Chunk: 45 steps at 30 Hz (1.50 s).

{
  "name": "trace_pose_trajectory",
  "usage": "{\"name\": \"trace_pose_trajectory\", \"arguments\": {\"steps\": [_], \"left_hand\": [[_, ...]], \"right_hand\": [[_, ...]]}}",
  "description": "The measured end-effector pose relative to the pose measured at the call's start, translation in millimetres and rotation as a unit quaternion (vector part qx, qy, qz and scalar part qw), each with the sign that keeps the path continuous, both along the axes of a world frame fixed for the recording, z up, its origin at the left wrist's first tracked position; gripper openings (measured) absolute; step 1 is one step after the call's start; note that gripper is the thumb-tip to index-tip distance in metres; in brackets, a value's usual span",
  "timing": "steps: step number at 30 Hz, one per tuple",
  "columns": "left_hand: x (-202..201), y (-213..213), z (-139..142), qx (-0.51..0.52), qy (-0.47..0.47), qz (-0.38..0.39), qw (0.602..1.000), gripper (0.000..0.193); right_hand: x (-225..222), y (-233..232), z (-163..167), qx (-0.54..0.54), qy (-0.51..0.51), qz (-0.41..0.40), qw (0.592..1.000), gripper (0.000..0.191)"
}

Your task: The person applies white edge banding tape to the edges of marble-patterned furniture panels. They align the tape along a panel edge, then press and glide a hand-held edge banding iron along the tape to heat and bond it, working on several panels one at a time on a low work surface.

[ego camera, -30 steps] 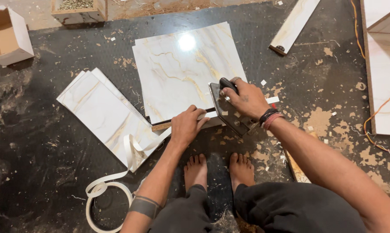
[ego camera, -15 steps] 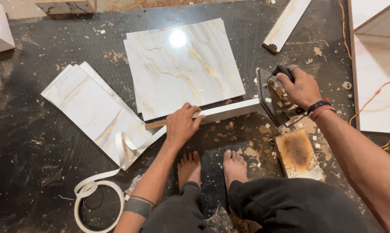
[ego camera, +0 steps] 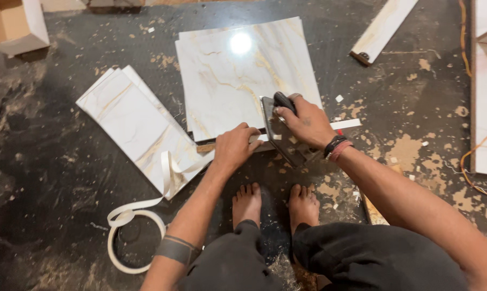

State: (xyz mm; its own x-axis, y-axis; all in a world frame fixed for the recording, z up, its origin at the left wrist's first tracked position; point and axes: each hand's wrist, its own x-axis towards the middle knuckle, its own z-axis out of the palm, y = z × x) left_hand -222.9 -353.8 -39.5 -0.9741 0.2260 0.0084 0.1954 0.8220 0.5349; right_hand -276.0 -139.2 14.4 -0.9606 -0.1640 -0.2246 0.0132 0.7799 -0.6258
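- Right hand (ego camera: 307, 123): fingers wrapped tight round the black handle of a flat metal iron (ego camera: 280, 129), its soleplate on the narrow strip (ego camera: 308, 131) at the panel's near edge.
- Left hand (ego camera: 235, 146): fingers curled, pressing down on the same strip just left of the iron.
- Marble-look panel (ego camera: 243, 70): glossy, square, white with tan veins, flat on the floor.
- Second panel stack (ego camera: 133, 121) lies left, angled.
- White edge-band tape (ego camera: 133, 218) loops loosely nearby.
- Floor (ego camera: 54, 188): dark, dusty, littered with chips.
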Motion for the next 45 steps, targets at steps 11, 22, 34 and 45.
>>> {"name": "trace_pose_trajectory", "arguments": {"steps": [11, 22, 34, 45], "left_hand": [[27.2, -96.8, 7.1, -0.098, 0.111, -0.018, 0.989, 0.024], [7.1, -24.0, -18.7, -0.003, 0.122, -0.034, 0.992, 0.02], [-39.3, -2.1, -56.4, 0.027, -0.005, -0.03, 0.999, 0.029], [-28.0, 24.5, -13.2, -0.019, 0.101, -0.145, 0.984, 0.021]], "right_hand": [[-1.9, -38.4, -3.0, -0.091, -0.02, 0.049, 0.994, 0.048], [-7.1, 32.0, 11.7, -0.092, -0.077, -0.057, 0.991, 0.048], [0.3, 188.6, -35.7, -0.254, -0.004, -0.278, 0.926, 0.029], [32.2, 264.1, 21.2, -0.307, 0.015, -0.285, 0.908, 0.02]]}}
